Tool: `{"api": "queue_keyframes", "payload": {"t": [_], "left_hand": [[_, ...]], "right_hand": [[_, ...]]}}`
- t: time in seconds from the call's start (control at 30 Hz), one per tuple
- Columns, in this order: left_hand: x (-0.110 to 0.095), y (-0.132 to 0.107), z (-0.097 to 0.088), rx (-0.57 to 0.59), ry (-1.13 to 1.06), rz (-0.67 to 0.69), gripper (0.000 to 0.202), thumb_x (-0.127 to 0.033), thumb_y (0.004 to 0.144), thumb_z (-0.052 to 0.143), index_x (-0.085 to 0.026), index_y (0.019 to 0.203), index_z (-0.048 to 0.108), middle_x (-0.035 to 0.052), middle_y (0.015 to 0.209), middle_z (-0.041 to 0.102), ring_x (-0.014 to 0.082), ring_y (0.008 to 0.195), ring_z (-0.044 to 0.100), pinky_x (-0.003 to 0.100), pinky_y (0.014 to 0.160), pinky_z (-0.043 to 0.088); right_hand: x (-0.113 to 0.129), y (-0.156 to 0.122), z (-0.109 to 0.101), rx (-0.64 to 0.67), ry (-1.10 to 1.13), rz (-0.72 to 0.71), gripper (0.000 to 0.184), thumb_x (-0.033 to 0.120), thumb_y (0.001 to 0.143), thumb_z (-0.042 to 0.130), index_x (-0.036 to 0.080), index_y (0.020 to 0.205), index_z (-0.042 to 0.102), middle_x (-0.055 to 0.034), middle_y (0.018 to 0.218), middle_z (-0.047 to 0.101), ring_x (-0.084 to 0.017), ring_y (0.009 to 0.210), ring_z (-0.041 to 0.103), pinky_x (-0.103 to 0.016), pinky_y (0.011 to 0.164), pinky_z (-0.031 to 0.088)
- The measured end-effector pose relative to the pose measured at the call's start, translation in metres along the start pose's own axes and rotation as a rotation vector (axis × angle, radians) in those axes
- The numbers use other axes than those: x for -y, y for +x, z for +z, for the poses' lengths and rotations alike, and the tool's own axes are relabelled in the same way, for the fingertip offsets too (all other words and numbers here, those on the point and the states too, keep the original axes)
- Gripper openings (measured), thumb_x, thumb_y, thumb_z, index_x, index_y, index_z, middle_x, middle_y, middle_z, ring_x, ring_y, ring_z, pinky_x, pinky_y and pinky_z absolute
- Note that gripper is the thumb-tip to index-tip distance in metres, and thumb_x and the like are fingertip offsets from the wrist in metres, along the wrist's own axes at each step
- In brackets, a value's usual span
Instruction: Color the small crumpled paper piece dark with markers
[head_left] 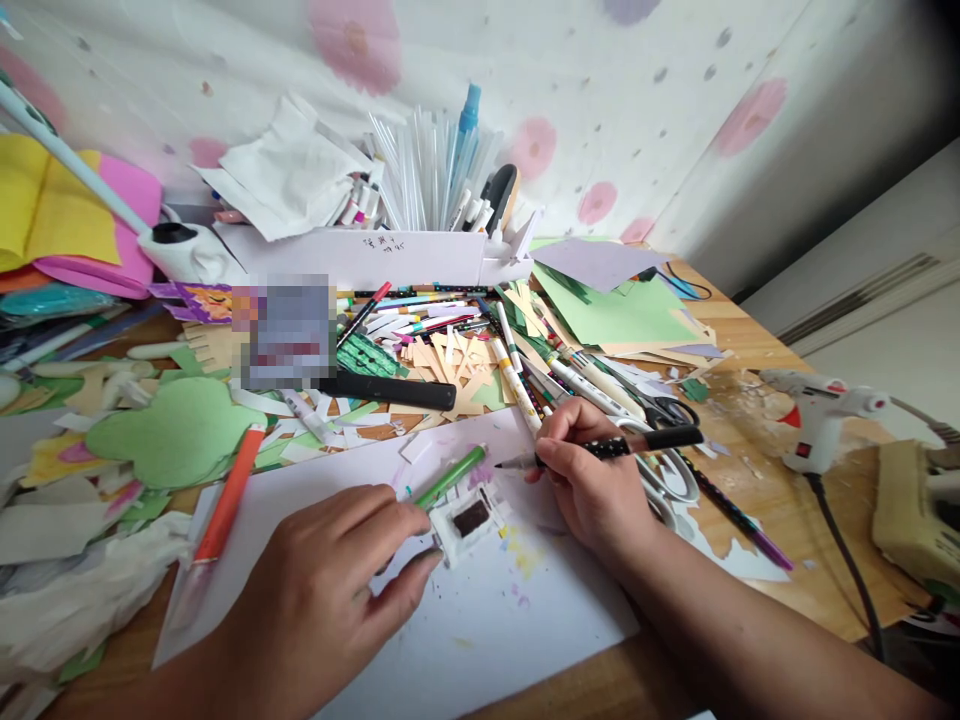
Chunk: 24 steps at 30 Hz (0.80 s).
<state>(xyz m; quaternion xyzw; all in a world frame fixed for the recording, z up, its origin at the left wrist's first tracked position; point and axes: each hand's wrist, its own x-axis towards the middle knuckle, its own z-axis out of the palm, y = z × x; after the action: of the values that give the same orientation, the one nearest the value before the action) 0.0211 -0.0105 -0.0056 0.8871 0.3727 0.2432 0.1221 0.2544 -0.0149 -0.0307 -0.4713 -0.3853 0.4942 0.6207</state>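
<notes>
My left hand [352,560] pinches the near left edge of a small white paper piece [448,538] with a dark brown rectangle [471,517] on it. The piece is over a large white sheet [525,630] marked with yellow and purple stains. In my right hand [592,480] is a black marker pen [600,447] with white dots, gripped by the fingers. Its tip points left, just above and right of the small piece, apart from it. A green marker [454,475] lies right behind the piece, close to my left fingertips.
An orange marker [227,500] lies on the sheet's left side. Behind are paper scraps, several pens and a black bar [390,390]. Scissors [671,410] are to the right, then a glue gun [814,420] with its cord. A white box [360,258] stands at the back.
</notes>
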Motion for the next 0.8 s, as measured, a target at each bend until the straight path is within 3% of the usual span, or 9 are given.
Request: {"api": "queue_keyframes", "payload": {"t": [0.17, 0.27, 0.47, 0.63, 0.7, 0.8], "left_hand": [[0.002, 0.004, 0.000, 0.055, -0.054, -0.017, 0.021, -0.017, 0.089, 0.047, -0.022, 0.107, 0.057, 0.0021, 0.094, 0.062, 0.0140, 0.087, 0.061, 0.022, 0.075, 0.049], [0.002, 0.005, 0.001, 0.075, -0.063, 0.032, 0.030, -0.013, 0.091, 0.042, -0.023, 0.114, 0.056, 0.0027, 0.097, 0.062, 0.0130, 0.088, 0.061, 0.020, 0.075, 0.049], [-0.001, 0.004, 0.002, 0.096, -0.087, 0.072, 0.031, -0.008, 0.088, 0.039, -0.022, 0.106, 0.060, 0.0030, 0.092, 0.064, 0.0141, 0.083, 0.061, 0.022, 0.073, 0.049], [-0.001, 0.003, 0.003, 0.170, -0.023, 0.055, 0.016, -0.016, 0.089, 0.046, -0.021, 0.087, 0.061, 0.0027, 0.079, 0.058, 0.0175, 0.073, 0.056, 0.028, 0.063, 0.045], [-0.001, 0.002, 0.006, 0.185, 0.020, 0.043, 0.008, -0.021, 0.086, 0.055, -0.021, 0.090, 0.062, 0.0033, 0.082, 0.058, 0.0199, 0.075, 0.056, 0.031, 0.065, 0.045], [0.000, 0.000, 0.012, 0.202, 0.082, 0.015, 0.021, -0.024, 0.082, 0.063, -0.024, 0.102, 0.061, 0.0034, 0.087, 0.058, 0.0229, 0.080, 0.055, 0.036, 0.068, 0.044]], "right_hand": [[0.001, -0.003, 0.000, 0.083, 0.000, 0.006, 0.017, 0.017, 0.072, 0.069, 0.021, 0.063, 0.054, 0.0063, 0.054, 0.053, -0.010, 0.049, 0.048, -0.023, 0.049, 0.040], [0.001, -0.002, 0.001, 0.071, -0.052, -0.002, 0.018, 0.014, 0.070, 0.067, 0.020, 0.060, 0.053, 0.0067, 0.051, 0.052, -0.009, 0.046, 0.043, -0.022, 0.046, 0.034], [0.002, -0.001, 0.002, 0.076, -0.193, 0.005, 0.020, 0.020, 0.070, 0.067, 0.020, 0.059, 0.050, 0.0072, 0.050, 0.046, -0.009, 0.045, 0.037, -0.023, 0.044, 0.028], [0.003, -0.002, 0.002, 0.065, -0.265, -0.027, 0.028, 0.033, 0.078, 0.064, 0.021, 0.060, 0.047, 0.0070, 0.052, 0.042, -0.009, 0.045, 0.035, -0.023, 0.045, 0.027], [0.004, -0.002, 0.003, 0.063, -0.296, -0.050, 0.028, 0.033, 0.079, 0.063, 0.021, 0.061, 0.046, 0.0070, 0.052, 0.041, -0.009, 0.046, 0.034, -0.023, 0.046, 0.027], [0.007, -0.002, 0.004, 0.098, -0.417, -0.068, 0.024, 0.027, 0.075, 0.064, 0.020, 0.061, 0.046, 0.0064, 0.054, 0.042, -0.009, 0.049, 0.036, -0.024, 0.048, 0.028]]}}
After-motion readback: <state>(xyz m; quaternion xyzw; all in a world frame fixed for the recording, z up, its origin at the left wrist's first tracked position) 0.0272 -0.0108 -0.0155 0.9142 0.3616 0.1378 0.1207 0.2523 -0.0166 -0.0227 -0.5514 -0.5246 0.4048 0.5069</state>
